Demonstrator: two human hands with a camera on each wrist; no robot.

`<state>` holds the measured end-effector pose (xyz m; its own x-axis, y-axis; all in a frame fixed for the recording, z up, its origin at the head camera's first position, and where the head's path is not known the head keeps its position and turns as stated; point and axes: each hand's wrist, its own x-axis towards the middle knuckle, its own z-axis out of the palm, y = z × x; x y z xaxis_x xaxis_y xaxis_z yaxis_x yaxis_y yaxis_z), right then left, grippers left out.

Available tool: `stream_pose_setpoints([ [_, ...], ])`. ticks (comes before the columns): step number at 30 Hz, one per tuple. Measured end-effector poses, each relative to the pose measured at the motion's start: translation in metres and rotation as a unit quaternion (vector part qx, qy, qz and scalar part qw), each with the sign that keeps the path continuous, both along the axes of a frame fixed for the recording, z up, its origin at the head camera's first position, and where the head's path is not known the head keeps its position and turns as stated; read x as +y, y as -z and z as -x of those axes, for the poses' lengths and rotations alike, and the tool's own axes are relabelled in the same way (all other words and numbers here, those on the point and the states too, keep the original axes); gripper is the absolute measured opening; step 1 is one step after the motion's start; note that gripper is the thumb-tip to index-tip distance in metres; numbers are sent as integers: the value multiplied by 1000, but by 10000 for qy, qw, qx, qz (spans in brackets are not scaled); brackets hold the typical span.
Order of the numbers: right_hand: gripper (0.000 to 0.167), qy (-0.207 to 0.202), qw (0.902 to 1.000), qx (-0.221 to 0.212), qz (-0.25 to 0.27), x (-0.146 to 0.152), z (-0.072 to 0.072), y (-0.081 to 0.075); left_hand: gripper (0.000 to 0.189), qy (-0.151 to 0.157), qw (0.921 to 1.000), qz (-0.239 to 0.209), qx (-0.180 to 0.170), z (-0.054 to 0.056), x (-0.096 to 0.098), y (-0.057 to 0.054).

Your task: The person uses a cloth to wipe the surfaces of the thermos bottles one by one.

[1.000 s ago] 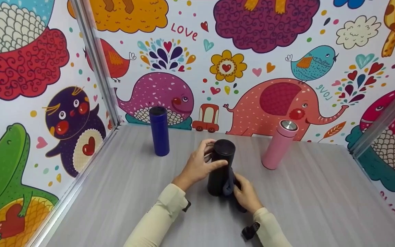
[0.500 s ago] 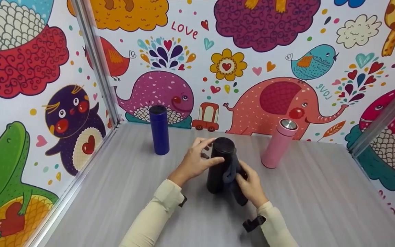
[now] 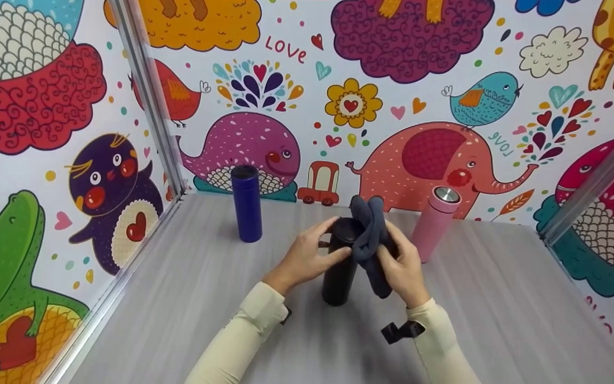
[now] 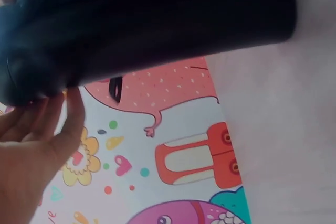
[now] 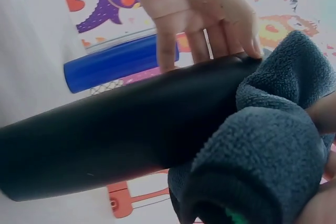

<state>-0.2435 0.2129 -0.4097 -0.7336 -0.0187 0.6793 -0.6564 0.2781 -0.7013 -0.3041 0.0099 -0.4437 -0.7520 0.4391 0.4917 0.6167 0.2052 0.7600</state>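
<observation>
A black thermos flask (image 3: pixel 338 285) stands upright on the grey table. My left hand (image 3: pixel 304 258) holds it near the top, thumb in front and fingers round the far side; in the left wrist view the fingertips (image 4: pixel 74 98) meet its side. My right hand (image 3: pixel 407 266) grips a bunched dark grey-blue cloth (image 3: pixel 373 232) against the flask's upper right side, its folds rising above the lid. The right wrist view shows the cloth's fuzzy towelling (image 5: pixel 268 145) overlapping the flask's upper end. Part of the right hand's fingers is hidden behind the cloth.
A blue thermos flask (image 3: pixel 248 210) stands at the back left. Behind my right hand stands a pink one (image 3: pixel 436 226) with a silver top, partly covered by that hand. Walls (image 3: pixel 307 96) printed with cartoon animals enclose the table (image 3: pixel 190 298) at the back and sides.
The right hand has moved up along the flask with the cloth, from low on its side to lid height. The left hand stays at the flask's top.
</observation>
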Motion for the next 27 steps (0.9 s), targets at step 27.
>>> stream_pose_setpoints([
  [27,42,80,9900,-957,-1033,23,26,129,71,313,9965,-50,-767,3,-4,-5],
])
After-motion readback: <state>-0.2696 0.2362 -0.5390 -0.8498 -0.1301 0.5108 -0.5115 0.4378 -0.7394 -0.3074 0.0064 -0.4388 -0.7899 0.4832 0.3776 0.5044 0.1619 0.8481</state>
